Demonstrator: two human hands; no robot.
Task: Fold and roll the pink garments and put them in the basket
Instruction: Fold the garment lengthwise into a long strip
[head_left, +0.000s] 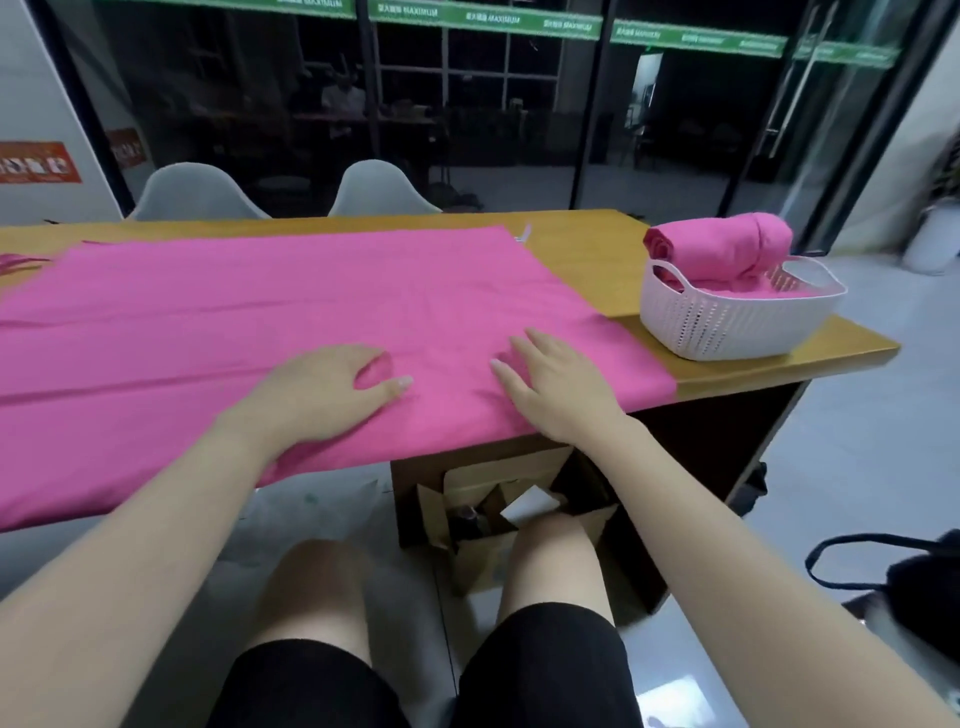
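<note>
Resting palm-down on the flat pink cloth garment (291, 312), left hand (322, 395) and right hand (558, 389) lie side by side, fingers straight, gripping nothing.

A garment (291, 306) lies spread on the table (587, 244). Right of the garment, a basket (737, 317) stands holding rolled garments (722, 249). Two chairs (197, 195) stand behind the garment; a cardboard box (498, 499) sits below it.
</note>
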